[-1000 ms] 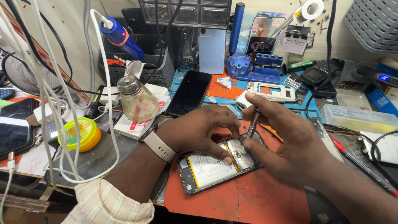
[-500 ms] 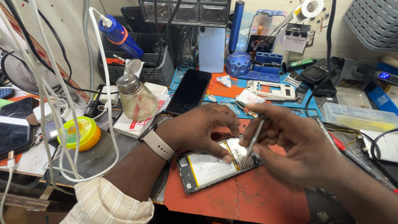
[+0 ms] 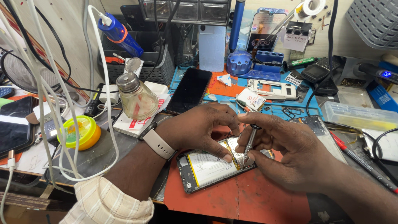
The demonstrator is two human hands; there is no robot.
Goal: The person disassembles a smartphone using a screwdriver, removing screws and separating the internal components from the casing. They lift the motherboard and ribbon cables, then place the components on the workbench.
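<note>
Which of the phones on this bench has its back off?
The opened phone on the red mat, battery showing, under both hands. The black phone behind lies closed.

A phone repair bench in a small workshop: an opened phone (image 3: 215,166) lies on a red work mat (image 3: 248,199), amid a bare phone frame (image 3: 271,88), a glass solvent dispenser (image 3: 134,97), dangling charging cables (image 3: 62,103) and small parts drawers (image 3: 186,10).

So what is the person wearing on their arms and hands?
The left hand is bare, with no glove or ring showing. On that wrist sits a pale cream band, like a watch strap. Higher up the arm is a cream sleeve with thin checked lines. The right hand is bare too, and no sleeve shows on that arm.
</note>
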